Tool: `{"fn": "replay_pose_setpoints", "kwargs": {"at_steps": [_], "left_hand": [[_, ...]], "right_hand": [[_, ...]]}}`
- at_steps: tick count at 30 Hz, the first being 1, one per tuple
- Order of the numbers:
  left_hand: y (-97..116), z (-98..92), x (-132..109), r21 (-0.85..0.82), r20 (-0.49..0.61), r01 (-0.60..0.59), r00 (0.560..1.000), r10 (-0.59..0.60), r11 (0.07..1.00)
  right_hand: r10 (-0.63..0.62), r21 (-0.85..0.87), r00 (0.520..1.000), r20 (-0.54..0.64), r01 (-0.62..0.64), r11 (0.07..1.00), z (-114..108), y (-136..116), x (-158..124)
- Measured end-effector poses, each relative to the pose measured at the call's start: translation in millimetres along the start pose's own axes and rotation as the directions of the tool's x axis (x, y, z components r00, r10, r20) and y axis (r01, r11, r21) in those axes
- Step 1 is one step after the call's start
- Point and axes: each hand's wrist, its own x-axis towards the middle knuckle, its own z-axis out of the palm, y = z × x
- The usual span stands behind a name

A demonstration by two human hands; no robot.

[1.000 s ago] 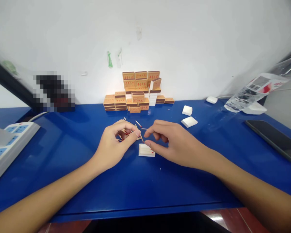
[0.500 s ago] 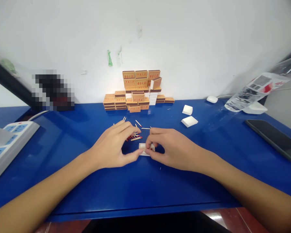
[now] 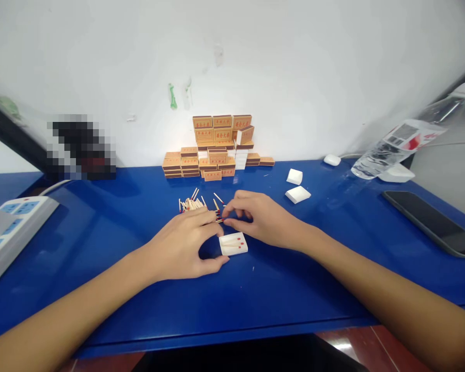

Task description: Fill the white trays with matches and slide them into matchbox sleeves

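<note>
A small white matchbox tray (image 3: 233, 244) lies on the blue table (image 3: 232, 299) with a few red-tipped matches in it. My left hand (image 3: 186, 245) rests beside it, thumb and forefinger touching the tray's left end. Just behind the tray, my right hand (image 3: 256, 219) pinches a match at the edge of a loose pile of matches (image 3: 194, 205).
A stack of orange matchboxes (image 3: 217, 147) stands against the white wall. Two white empty trays (image 3: 297, 186) lie to the right. A power strip (image 3: 8, 227) sits at far left; a phone (image 3: 434, 222), a plastic bottle (image 3: 395, 147) and a white earbud case (image 3: 332, 160) at right.
My left hand let go of the matches and moved down to the tray's left end. My right hand set matches into the tray, then moved back up to the pile.
</note>
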Motion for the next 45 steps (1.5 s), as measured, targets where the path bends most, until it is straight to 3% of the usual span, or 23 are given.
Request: {"fn": "replay_pose_setpoints", "kwargs": {"at_steps": [6, 16, 22, 28, 31, 33, 36, 40, 45], "left_hand": [[3.1, -0.1, -2.2, -0.039, 0.104, 0.036, 0.994, -0.031, 0.999], [0.2, 1.8, -2.8, 0.014, 0.083, 0.044, 0.996, -0.045, 0.999], [-0.4, 3.8, -3.2, 0.047, 0.046, 0.111, 0.993, -0.113, 0.993], [0.3, 1.8, -0.1, 0.032, 0.073, 0.199, 0.977, -0.201, 0.98], [0.0, 2.6, -0.5, 0.028, 0.05, 0.187, 0.981, -0.188, 0.982], [0.9, 3.2, -1.6, 0.032, 0.016, 0.165, 0.986, -0.166, 0.986], [3.3, 3.7, -3.4, 0.055, -0.07, 0.114, 0.991, -0.11, 0.992], [3.8, 5.0, -4.8, 0.073, -0.096, 0.088, 0.992, -0.081, 0.993], [2.1, 5.7, -3.2, 0.011, -0.009, 0.16, 0.987, -0.16, 0.987]], "right_hand": [[-0.013, -0.046, 0.995, 0.101, 0.018, 0.999, 8.7, -0.6, 17.4], [0.108, -0.164, 0.95, 0.294, -0.061, 0.985, -14.8, -7.0, -0.3], [0.106, -0.164, 0.981, 0.162, -0.079, 0.983, -33.3, -4.5, -12.1], [0.035, -0.147, 0.968, 0.25, 0.002, 0.989, -23.5, -25.7, -20.9], [0.032, -0.179, 0.985, 0.169, -0.001, 0.984, -23.6, -22.3, -19.5], [0.063, -0.242, 0.997, 0.033, -0.053, 0.969, -29.2, -12.2, -17.1], [0.162, -0.313, 0.98, -0.117, -0.192, 0.93, -35.0, 5.4, -12.9], [0.335, -0.24, 0.935, -0.117, -0.354, 0.904, -22.8, 15.6, -6.9], [0.404, -0.271, 0.914, -0.047, -0.401, 0.875, -10.4, 14.2, -3.7]]}}
